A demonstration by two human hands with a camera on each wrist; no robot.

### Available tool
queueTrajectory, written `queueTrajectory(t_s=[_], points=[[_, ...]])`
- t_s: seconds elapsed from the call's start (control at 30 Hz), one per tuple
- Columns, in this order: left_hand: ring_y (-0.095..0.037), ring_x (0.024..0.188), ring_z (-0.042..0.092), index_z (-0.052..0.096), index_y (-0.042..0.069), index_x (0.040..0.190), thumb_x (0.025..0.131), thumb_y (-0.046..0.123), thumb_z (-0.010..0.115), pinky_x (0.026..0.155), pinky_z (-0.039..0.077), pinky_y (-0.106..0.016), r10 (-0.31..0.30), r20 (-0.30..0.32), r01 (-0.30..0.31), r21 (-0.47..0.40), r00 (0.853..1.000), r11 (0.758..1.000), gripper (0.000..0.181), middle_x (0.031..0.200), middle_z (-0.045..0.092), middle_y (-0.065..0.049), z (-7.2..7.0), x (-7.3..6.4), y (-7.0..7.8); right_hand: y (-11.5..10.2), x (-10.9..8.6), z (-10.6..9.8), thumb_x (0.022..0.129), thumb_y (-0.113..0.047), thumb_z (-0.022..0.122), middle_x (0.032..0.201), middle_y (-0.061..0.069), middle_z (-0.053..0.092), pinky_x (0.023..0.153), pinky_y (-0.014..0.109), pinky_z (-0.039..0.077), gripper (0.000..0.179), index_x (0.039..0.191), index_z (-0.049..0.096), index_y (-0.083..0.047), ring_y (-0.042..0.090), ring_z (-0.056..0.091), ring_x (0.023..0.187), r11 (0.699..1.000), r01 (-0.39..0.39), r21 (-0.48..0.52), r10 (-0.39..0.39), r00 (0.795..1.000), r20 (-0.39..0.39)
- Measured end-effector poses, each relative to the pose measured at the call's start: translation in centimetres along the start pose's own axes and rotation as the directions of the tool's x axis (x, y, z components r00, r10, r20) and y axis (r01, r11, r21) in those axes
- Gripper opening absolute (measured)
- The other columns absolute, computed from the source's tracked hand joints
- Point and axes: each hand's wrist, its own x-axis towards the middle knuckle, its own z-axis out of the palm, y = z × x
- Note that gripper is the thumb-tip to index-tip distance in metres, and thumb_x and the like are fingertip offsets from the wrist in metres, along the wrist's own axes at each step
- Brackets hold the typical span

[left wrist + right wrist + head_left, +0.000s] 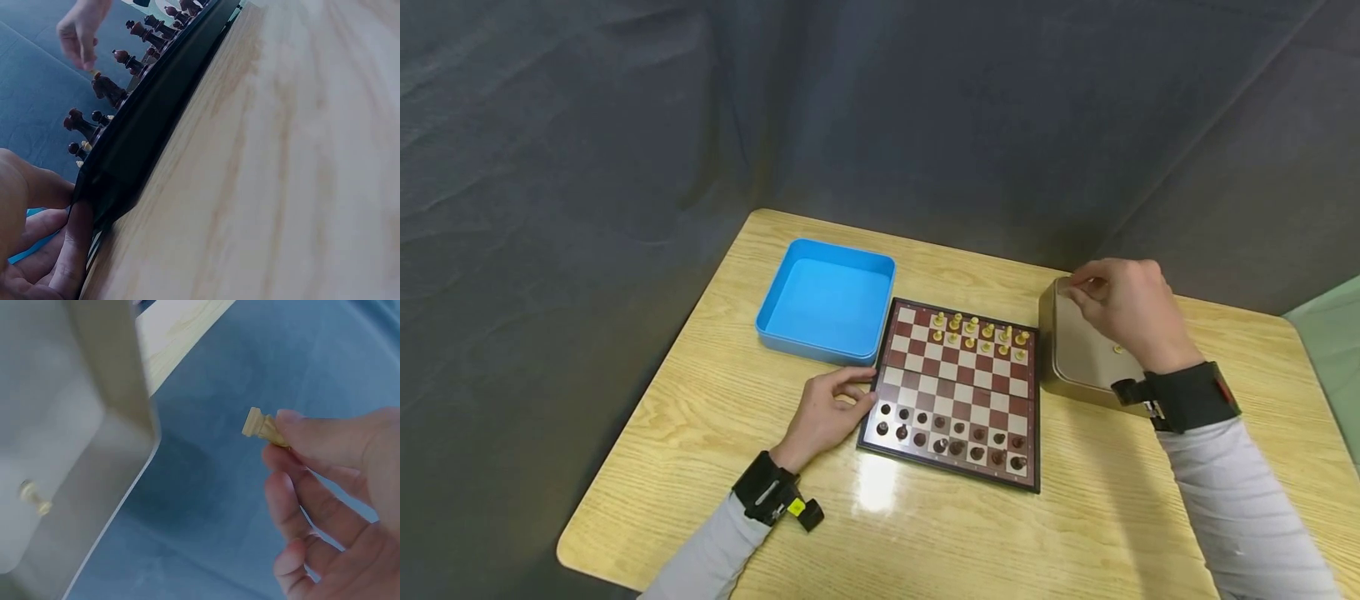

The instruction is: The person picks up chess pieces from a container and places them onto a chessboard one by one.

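My right hand (1131, 308) is raised over the far left part of a metal tin (1078, 367). Between thumb and fingertips it pinches a pale yellow chess piece (261, 427), base outward and top hidden by the fingers. Another yellow piece (34, 497) lies on its side in the tin. At the left edge of the chessboard (951, 383), near its front corner, my left hand (827, 412) grips the rim with thumb and fingers. Two rows of yellow pieces (988, 331) stand on the far side. Dark brown pieces (940, 446) fill the two near rows.
An open blue box (831, 304) stands beyond the left hand, close to the board's far left corner. The wooden table (692, 400) ends at the back before a dark grey cloth (925, 150). The tin sits right of the board, its walls raised.
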Motion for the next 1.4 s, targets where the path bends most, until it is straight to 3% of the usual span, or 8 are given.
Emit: queueTrajectory(t_s=[0.2,0.4,0.53,0.77,0.93,1.4], points=[[-0.013,0.069,0.060,0.057,0.013,0.111,0.077,0.015,0.065,0.054,0.052,-0.023,-0.001,0.018,0.001,0.001,1.000,1.000,0.035,0.093,0.061,-0.003,-0.2,-0.1,0.5,-1.9,0.8,0.3,0.074,-0.013,0.066,0.072,-0.001,0.060,0.047,0.029,0.043,0.006,0.080,0.066,-0.013,0.010,0.054,0.058,0.997,0.075,0.014,-0.074,0.997,-0.023],[-0.021,0.071,0.060,0.056,0.002,0.111,0.077,0.005,0.064,0.056,0.052,-0.022,0.003,0.022,-0.002,-0.026,1.000,1.000,0.035,0.097,0.060,-0.013,-0.5,-0.4,2.6,-3.6,1.5,0.8,0.074,-0.017,0.067,0.074,-0.004,0.059,0.044,0.027,0.041,0.008,0.082,0.066,-0.015,0.006,0.052,0.054,0.993,0.107,0.043,-0.106,0.994,-0.025],[-0.022,0.071,0.060,0.055,0.001,0.112,0.078,0.004,0.063,0.057,0.052,-0.022,-0.020,0.027,0.021,-0.030,0.999,0.999,0.035,0.092,0.060,-0.014,-0.4,-0.5,3.4,-4.5,1.9,1.3,0.074,-0.019,0.067,0.078,-0.004,0.060,0.046,0.027,0.040,0.009,0.083,0.066,-0.015,0.009,0.052,0.060,0.990,0.134,0.052,-0.133,0.991,-0.025],[-0.021,0.072,0.060,0.055,0.001,0.112,0.078,0.004,0.063,0.057,0.052,-0.023,-0.015,0.023,0.016,-0.030,1.000,0.999,0.035,0.093,0.060,-0.014,-0.3,-0.5,3.7,-6.1,2.8,2.4,0.074,-0.021,0.067,0.081,-0.003,0.061,0.049,0.026,0.038,0.011,0.083,0.067,-0.015,0.012,0.052,0.070,0.981,0.185,0.061,-0.184,0.983,-0.012],[-0.022,0.074,0.059,0.055,0.001,0.112,0.077,0.004,0.063,0.058,0.052,-0.023,-0.001,0.022,0.002,-0.028,1.000,1.000,0.035,0.100,0.059,-0.014,-0.3,-0.5,3.8,-7.2,3.4,3.5,0.075,-0.022,0.066,0.081,-0.003,0.061,0.052,0.026,0.039,0.012,0.084,0.066,-0.015,0.012,0.051,0.070,0.973,0.216,0.087,-0.217,0.976,0.012],[-0.022,0.074,0.059,0.055,0.001,0.112,0.077,0.005,0.063,0.058,0.052,-0.023,-0.024,0.026,0.025,-0.036,0.999,0.999,0.036,0.096,0.060,-0.014,-0.2,-0.7,3.8,-9.7,4.4,7.9,0.076,-0.019,0.066,0.082,-0.001,0.061,0.054,0.025,0.043,0.010,0.085,0.066,-0.014,0.013,0.051,0.068,0.966,0.239,0.101,-0.249,0.962,0.110]])
